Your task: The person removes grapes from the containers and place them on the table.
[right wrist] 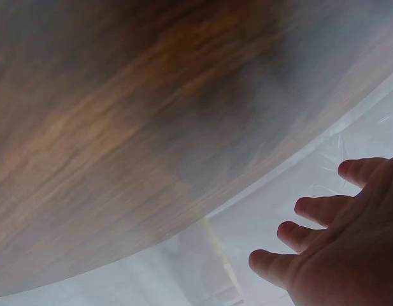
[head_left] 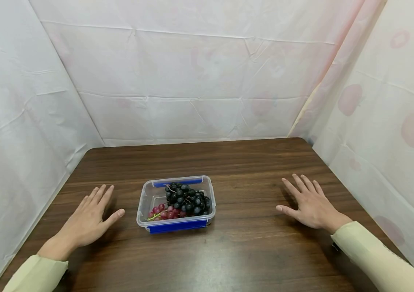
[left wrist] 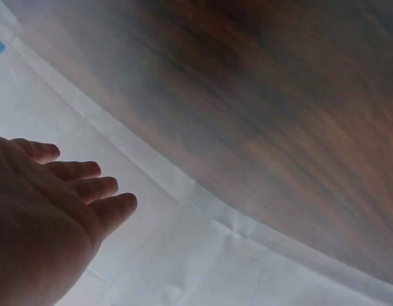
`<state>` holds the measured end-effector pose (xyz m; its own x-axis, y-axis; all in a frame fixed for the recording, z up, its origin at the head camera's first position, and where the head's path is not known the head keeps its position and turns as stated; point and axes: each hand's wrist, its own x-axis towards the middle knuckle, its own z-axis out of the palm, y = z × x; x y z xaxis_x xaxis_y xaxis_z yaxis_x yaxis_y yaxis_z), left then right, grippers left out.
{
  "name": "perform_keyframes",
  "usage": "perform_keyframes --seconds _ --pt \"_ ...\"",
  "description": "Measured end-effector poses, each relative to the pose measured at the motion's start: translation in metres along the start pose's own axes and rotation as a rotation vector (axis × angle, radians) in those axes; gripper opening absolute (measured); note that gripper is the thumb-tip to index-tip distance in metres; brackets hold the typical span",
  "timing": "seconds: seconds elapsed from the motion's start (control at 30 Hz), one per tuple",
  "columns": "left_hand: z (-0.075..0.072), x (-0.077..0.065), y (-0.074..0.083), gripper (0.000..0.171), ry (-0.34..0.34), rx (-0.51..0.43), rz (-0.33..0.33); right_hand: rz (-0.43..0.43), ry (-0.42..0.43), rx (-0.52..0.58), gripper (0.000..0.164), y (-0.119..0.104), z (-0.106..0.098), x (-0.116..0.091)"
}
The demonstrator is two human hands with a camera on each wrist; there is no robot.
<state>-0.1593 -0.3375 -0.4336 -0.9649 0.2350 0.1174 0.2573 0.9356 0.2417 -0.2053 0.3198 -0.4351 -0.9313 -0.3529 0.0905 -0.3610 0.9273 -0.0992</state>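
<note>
A clear plastic container (head_left: 157,197) with blue side clips stands left of the table's middle, without a lid on top. Inside lie a bunch of black grapes (head_left: 188,198) on the right and a smaller bunch of red grapes (head_left: 168,213) along the front. To the container's left, my left hand (head_left: 86,221) is held flat with fingers straight and thumb spread, touching nothing else I can see. My right hand (head_left: 310,207) is farther off, near the table's right side, palm down with fingers spread. Both wrist views show straight fingers, holding nothing.
The dark wood-grain table (head_left: 243,251) has rounded far corners. White sheeting (head_left: 199,81) hangs behind it and along both sides, with faint fruit prints on the right sheet (head_left: 378,134).
</note>
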Motion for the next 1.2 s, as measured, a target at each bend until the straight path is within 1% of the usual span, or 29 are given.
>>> perform_keyframes --seconds 0.27,0.63,0.9,1.2 --pt "0.0 0.001 0.004 0.09 -0.015 -0.027 -0.008 -0.004 0.001 0.001 0.097 -0.002 0.001 0.0" --pt "0.001 0.003 0.008 0.089 -0.015 -0.063 0.006 -0.007 0.004 0.004 0.097 -0.004 0.002 0.0" --pt "0.0 0.003 0.014 0.089 -0.017 -0.1 0.013 -0.024 0.018 0.012 0.097 -0.007 0.002 0.001" --pt "0.0 0.005 0.02 0.088 -0.02 -0.132 0.017 -0.031 0.014 0.02 0.096 -0.009 0.002 0.0"
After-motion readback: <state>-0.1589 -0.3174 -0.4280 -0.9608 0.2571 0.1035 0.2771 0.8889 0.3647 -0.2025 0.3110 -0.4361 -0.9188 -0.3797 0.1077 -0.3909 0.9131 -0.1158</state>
